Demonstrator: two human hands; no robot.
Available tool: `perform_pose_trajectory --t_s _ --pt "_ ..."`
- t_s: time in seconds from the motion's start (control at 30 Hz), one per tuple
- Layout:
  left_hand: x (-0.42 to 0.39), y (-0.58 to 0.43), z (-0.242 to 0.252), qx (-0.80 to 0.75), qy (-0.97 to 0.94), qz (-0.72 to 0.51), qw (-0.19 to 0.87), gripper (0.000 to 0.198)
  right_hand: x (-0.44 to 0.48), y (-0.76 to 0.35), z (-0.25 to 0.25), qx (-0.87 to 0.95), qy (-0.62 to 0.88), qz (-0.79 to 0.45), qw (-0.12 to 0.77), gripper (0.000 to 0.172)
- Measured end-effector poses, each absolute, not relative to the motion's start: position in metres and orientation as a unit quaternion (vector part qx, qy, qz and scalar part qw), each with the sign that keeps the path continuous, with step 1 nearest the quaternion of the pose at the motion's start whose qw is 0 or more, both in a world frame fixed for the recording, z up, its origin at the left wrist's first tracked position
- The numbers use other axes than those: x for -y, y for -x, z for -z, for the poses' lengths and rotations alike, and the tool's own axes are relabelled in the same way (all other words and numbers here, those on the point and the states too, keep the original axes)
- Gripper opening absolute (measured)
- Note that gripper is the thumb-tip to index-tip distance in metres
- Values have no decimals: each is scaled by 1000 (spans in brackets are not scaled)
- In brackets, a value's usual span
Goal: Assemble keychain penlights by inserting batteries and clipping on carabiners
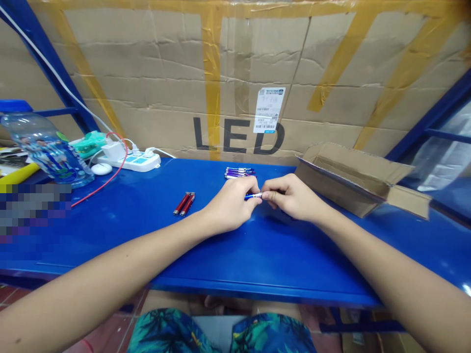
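Observation:
My left hand [235, 203] is closed around a slim blue penlight-like tube [250, 196] with a silver end, held just above the table. My right hand [289, 196] pinches the silver end between thumb and fingertips, so both hands meet on the same piece. The fingers hide part of it. Just behind my left hand, several purple and silver tubes [239, 171] of similar shape lie side by side. To the left, two red tubes [184, 204] with silver ends rest together on the blue table [221, 260].
An open cardboard box [338, 189] stands at the right. On the left are a plastic bottle [47, 147] with a blue cap, a white power strip [138, 161] with plugs, a red cable [106, 184] and a white mouse-like object [101, 169]. A large carton [165, 73] marked LED rises behind.

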State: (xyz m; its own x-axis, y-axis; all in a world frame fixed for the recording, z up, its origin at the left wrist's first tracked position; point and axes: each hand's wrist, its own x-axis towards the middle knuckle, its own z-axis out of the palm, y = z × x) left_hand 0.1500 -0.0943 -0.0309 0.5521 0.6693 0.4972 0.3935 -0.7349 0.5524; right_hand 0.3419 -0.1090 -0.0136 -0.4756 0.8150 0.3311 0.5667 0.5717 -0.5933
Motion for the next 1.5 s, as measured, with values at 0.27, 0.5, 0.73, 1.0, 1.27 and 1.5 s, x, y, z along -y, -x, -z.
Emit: perform_pose_trajectory --t_s 0.27,0.5,0.73,1.0,1.27,1.5 --pt "107 -150 25 -282 -900 -326 61 8 111 -340 9 788 427 -309 317 30" --pt "99 -154 23 -344 -858 -344 164 11 109 -345 11 852 405 -114 313 29" --pt "94 -154 23 -386 -852 -323 144 9 105 -346 19 887 349 12 301 24" --pt "98 -150 23 -372 -871 -293 132 9 106 -345 19 885 357 -13 298 23" --pt "107 -153 23 -378 -883 -272 62 5 112 -341 13 870 371 -29 322 24" --pt "100 -152 24 -328 -886 -313 94 13 110 -343 14 866 383 -29 320 25"
